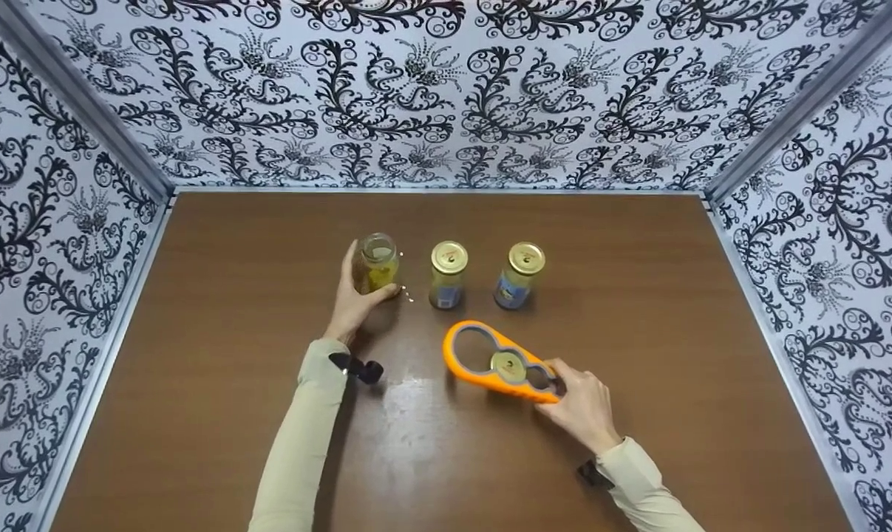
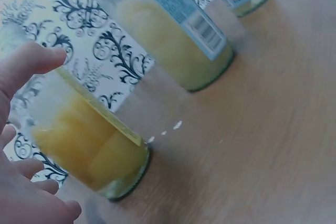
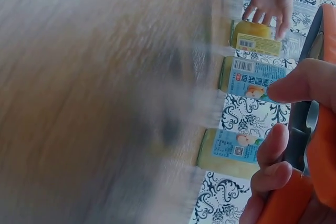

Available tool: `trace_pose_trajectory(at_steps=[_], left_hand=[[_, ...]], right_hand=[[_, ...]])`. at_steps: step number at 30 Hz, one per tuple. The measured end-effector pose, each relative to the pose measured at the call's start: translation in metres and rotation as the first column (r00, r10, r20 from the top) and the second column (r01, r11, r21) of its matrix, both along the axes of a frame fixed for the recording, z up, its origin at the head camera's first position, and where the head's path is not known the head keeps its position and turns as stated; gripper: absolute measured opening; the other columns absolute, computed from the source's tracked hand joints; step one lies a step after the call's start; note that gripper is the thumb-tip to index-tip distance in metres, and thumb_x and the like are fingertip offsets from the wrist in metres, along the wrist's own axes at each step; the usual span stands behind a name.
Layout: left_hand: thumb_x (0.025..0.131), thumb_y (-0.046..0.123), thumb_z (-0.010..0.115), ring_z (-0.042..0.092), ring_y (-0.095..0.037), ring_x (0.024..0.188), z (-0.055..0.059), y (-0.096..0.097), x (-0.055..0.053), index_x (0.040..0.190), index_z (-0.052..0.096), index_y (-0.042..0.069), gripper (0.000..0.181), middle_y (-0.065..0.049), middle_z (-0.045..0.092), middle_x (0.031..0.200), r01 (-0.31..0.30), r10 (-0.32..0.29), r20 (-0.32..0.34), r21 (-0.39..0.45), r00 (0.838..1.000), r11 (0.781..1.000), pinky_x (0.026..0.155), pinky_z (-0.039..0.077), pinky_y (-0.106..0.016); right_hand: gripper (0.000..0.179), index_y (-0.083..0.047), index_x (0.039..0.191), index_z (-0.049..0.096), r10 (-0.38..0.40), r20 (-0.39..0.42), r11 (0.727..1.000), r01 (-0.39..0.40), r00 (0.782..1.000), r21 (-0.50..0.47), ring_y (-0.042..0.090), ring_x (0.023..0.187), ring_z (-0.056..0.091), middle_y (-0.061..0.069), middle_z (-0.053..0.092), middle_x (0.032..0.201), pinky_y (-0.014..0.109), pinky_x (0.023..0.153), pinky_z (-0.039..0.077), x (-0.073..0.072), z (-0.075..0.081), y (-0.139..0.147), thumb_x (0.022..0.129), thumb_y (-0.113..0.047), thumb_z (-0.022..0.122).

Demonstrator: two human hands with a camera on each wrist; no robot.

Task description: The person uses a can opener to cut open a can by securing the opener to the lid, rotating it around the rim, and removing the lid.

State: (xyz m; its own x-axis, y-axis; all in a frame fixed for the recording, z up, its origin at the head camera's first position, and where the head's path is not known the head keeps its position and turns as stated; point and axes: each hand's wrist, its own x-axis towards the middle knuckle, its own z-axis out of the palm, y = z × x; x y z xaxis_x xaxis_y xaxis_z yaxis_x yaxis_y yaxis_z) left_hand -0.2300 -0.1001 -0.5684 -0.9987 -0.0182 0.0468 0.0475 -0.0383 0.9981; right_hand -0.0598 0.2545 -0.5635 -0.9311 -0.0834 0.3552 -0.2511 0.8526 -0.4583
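An uncapped glass jar (image 1: pixel 380 267) with yellow-orange contents and a yellow label stands on the table at left. My left hand (image 1: pixel 361 299) is spread around it, thumb on the near right side, fingers on the far left. In the left wrist view the thumb overlaps the upper part of the jar (image 2: pixel 92 145), while the other fingers are spread loosely beside it. My right hand (image 1: pixel 582 399) grips an orange jar opener (image 1: pixel 464 369) with grey-lined rings, held over the table. Inside its middle ring shows a gold lid (image 1: pixel 508 365).
Two capped jars with blue labels, a middle jar (image 1: pixel 447 277) and a right jar (image 1: pixel 518 277), stand beside the uncapped one. Small white specks (image 1: pixel 407 294) lie near the uncapped jar. Patterned walls (image 1: pixel 431 96) border the brown table (image 1: pixel 638 310) at the back and sides.
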Motion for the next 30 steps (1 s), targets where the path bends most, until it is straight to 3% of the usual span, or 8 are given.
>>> trace_pose_trajectory(at_steps=[6,9,12,19,26,30], left_hand=[[0.079,-0.007,0.074,0.015,-0.040,0.142,0.000,-0.010,0.023,0.150,0.025,0.000,0.087,-0.019,0.018,0.156,-0.039,0.042,-0.056,0.063,0.998,0.997,0.115,0.013,-0.045],[0.079,-0.011,0.071,0.015,-0.047,0.139,0.002,-0.017,0.037,0.146,0.027,-0.007,0.081,-0.026,0.018,0.154,-0.050,0.054,-0.040,0.076,0.998,0.996,0.114,0.013,-0.050],[0.079,-0.014,0.068,0.018,-0.049,0.138,-0.001,-0.024,0.050,0.142,0.030,-0.012,0.074,-0.032,0.021,0.150,-0.059,0.063,-0.044,0.077,0.997,0.995,0.113,0.014,-0.052],[0.083,-0.013,0.066,0.025,-0.040,0.138,-0.014,-0.034,0.080,0.137,0.038,-0.014,0.060,-0.030,0.031,0.147,-0.072,0.075,-0.059,0.062,0.995,0.996,0.113,0.018,-0.047],[0.088,-0.010,0.061,0.024,-0.042,0.138,-0.009,-0.027,0.106,0.134,0.039,-0.017,0.051,-0.033,0.026,0.148,0.051,-0.045,-0.066,0.098,0.997,0.994,0.113,0.017,-0.051],[0.092,-0.006,0.058,0.032,-0.042,0.134,-0.009,-0.019,0.114,0.132,0.044,-0.016,0.044,-0.033,0.036,0.142,0.134,-0.128,-0.073,0.087,0.989,0.987,0.109,0.029,-0.043]], right_hand=[[0.042,-0.018,0.096,0.068,-0.005,-0.014,1.000,0.005,1.000,0.009,0.021,0.056,0.052,-0.004,0.061,0.068,0.040,0.047,0.042,0.001,-0.002,0.000,0.055,-0.020,0.081],[0.044,-0.016,0.096,0.068,-0.015,-0.011,1.000,0.015,1.000,0.007,0.022,0.056,0.051,-0.003,0.060,0.068,0.041,0.048,0.041,0.002,-0.002,0.000,0.054,-0.019,0.082],[0.045,-0.015,0.096,0.068,-0.027,-0.008,1.000,0.027,1.000,0.004,0.022,0.058,0.052,-0.002,0.061,0.068,0.041,0.049,0.041,0.003,-0.001,0.000,0.053,-0.018,0.083],[0.047,-0.013,0.096,0.068,-0.029,-0.035,1.000,0.029,0.999,0.000,0.025,0.060,0.054,0.000,0.064,0.072,0.043,0.051,0.043,0.007,0.000,-0.001,0.052,-0.019,0.085],[0.052,-0.011,0.098,0.069,-0.042,-0.041,0.999,0.042,0.998,-0.003,0.027,0.063,0.056,0.002,0.064,0.073,0.044,0.052,0.045,0.009,0.001,-0.005,0.049,-0.017,0.087],[0.053,-0.011,0.098,0.069,-0.061,-0.021,0.998,0.061,0.998,-0.010,0.028,0.063,0.054,0.003,0.062,0.072,0.045,0.053,0.044,0.012,0.005,-0.009,0.049,-0.016,0.088]])
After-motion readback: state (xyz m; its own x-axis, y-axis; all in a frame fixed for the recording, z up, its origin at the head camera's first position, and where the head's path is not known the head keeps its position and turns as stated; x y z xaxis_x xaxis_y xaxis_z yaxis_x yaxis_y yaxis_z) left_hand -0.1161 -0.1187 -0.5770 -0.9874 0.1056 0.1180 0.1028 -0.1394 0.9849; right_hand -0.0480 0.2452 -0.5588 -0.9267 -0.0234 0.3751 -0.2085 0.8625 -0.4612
